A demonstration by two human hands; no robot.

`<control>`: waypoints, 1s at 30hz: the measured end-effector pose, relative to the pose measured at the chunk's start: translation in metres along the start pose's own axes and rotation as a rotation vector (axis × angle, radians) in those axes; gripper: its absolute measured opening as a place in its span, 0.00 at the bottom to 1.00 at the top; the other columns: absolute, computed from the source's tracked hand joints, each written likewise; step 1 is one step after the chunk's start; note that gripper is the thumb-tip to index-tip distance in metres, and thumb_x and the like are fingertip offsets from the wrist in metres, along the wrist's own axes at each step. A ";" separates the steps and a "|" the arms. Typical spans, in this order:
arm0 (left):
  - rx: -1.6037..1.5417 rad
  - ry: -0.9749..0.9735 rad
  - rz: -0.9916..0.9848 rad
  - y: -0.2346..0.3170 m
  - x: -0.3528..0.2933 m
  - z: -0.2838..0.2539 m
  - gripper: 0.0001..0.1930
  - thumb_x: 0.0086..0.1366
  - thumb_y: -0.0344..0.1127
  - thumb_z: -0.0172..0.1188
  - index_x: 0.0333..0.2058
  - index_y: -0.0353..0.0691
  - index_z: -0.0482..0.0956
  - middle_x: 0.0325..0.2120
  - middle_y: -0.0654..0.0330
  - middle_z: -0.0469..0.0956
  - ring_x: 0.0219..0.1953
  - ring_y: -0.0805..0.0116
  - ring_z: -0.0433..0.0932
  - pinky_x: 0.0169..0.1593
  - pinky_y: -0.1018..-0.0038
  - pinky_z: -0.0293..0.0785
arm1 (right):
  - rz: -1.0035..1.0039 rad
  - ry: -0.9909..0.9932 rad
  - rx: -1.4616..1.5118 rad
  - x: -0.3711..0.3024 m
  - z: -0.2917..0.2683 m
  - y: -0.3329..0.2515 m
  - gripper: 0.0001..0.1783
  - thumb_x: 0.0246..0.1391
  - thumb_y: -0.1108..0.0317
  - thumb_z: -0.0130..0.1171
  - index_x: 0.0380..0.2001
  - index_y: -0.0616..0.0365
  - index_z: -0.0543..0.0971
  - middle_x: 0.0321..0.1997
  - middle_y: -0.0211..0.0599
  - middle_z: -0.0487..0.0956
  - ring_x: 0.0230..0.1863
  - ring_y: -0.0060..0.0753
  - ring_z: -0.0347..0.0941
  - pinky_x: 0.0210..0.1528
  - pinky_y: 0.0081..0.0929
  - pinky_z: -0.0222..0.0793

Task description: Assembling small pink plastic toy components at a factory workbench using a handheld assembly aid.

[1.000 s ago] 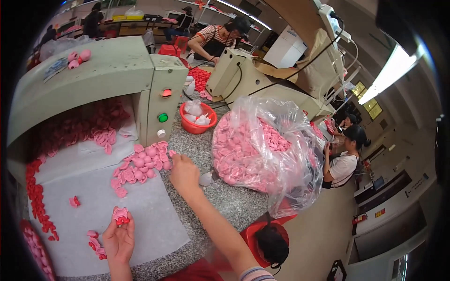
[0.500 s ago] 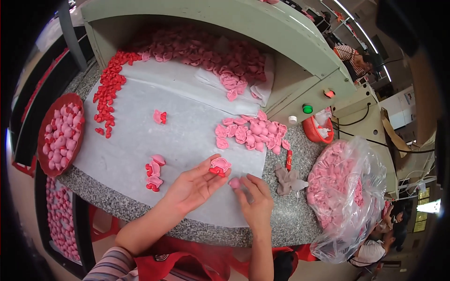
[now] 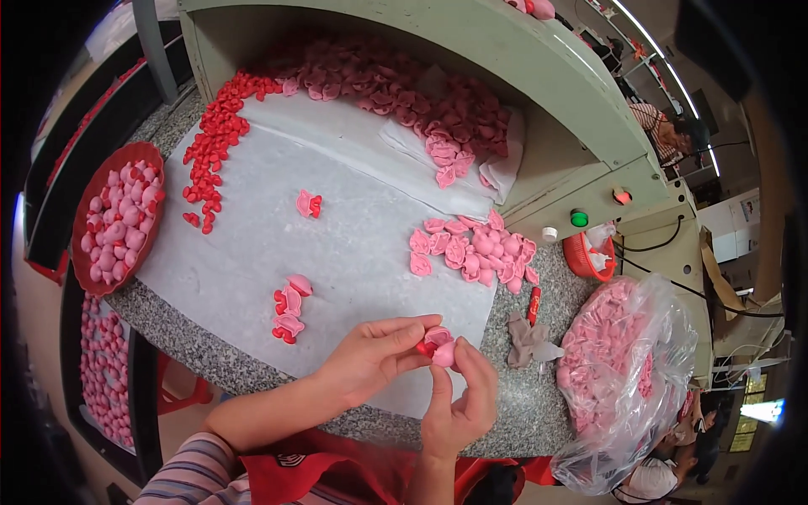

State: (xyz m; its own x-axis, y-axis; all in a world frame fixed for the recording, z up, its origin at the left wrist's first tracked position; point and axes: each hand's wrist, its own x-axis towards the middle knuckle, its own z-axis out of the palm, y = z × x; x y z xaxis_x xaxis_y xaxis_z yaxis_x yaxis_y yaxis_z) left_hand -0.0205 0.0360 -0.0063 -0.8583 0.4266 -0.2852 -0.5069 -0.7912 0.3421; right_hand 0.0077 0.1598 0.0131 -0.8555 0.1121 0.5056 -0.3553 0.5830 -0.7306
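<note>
In front of me, over the near right part of the white sheet (image 3: 236, 278), my two hands meet. My left hand (image 3: 379, 358) is closed on a hollow pink toy half with a red piece (image 3: 436, 337) at its edge. With thumb and fingertips, my right hand (image 3: 461, 400) pinches a rounded pink toy half (image 3: 443, 353). The two halves touch or nearly touch; fingers hide part of the contact. To the left of my hands lies a small cluster of pink halves with red pieces (image 3: 289, 316). Farther off, a single such half (image 3: 308, 204) rests on the sheet.
Small red pieces (image 3: 206, 168) line the sheet's left. Pink halves fill a grey-green booth (image 3: 572, 109), and a loose heap (image 3: 488, 252) lies right. A red basket (image 3: 151, 244) of pink pieces stands left. At right are a red marker (image 3: 534, 305), grey cloth (image 3: 523, 341) and plastic bag (image 3: 623, 353).
My left hand has turned over and moved right, its fingers now closed round the hollow half. The rounded half in my right hand has come up against it. The whole view has shifted slightly.
</note>
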 end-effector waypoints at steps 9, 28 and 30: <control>0.206 0.031 0.103 -0.003 -0.003 0.008 0.14 0.63 0.30 0.48 0.47 0.31 0.70 0.43 0.55 0.73 0.46 0.66 0.72 0.50 0.71 0.69 | -0.008 0.040 -0.020 0.001 0.003 0.000 0.16 0.40 0.82 0.60 0.37 0.65 0.75 0.40 0.43 0.73 0.42 0.37 0.70 0.45 0.28 0.66; 0.541 -0.119 0.341 -0.007 -0.008 0.007 0.14 0.60 0.24 0.51 0.46 0.34 0.72 0.45 0.55 0.70 0.47 0.68 0.69 0.51 0.74 0.65 | -0.099 0.087 -0.015 -0.006 0.001 0.005 0.16 0.37 0.84 0.60 0.35 0.64 0.75 0.37 0.41 0.72 0.41 0.37 0.68 0.45 0.30 0.65; 0.636 -0.176 0.435 -0.011 -0.009 0.007 0.18 0.58 0.22 0.52 0.49 0.35 0.70 0.47 0.55 0.68 0.48 0.68 0.68 0.50 0.75 0.65 | -0.119 0.093 -0.039 -0.006 -0.001 0.006 0.16 0.37 0.84 0.60 0.35 0.64 0.75 0.37 0.40 0.72 0.41 0.37 0.68 0.45 0.31 0.66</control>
State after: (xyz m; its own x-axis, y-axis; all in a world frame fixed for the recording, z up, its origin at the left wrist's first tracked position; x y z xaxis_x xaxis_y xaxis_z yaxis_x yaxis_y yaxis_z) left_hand -0.0078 0.0439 -0.0014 -0.9630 0.2416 0.1196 -0.0255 -0.5232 0.8518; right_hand 0.0108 0.1632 0.0064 -0.7689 0.1131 0.6293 -0.4358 0.6275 -0.6452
